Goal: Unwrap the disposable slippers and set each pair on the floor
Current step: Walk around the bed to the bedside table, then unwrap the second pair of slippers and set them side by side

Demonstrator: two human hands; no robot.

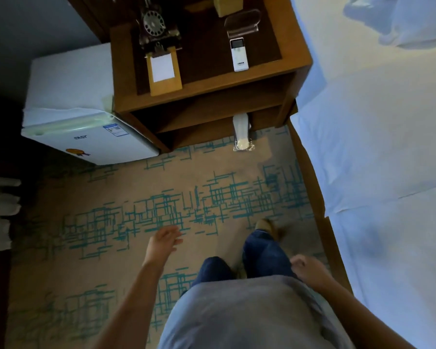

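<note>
A pack of white disposable slippers in clear plastic wrap sticks out of the lowest shelf of the wooden nightstand, its end resting over the carpet. My left hand hovers over the carpet well in front of the pack, fingers apart and holding nothing. My right hand hangs near my right knee, by the bed's side, fingers loosely curled with nothing in them. Both hands are far from the pack.
A white mini fridge stands left of the nightstand. On the nightstand lie a rotary phone, a notepad and a remote. The bed fills the right side. Folded towels sit at the far left.
</note>
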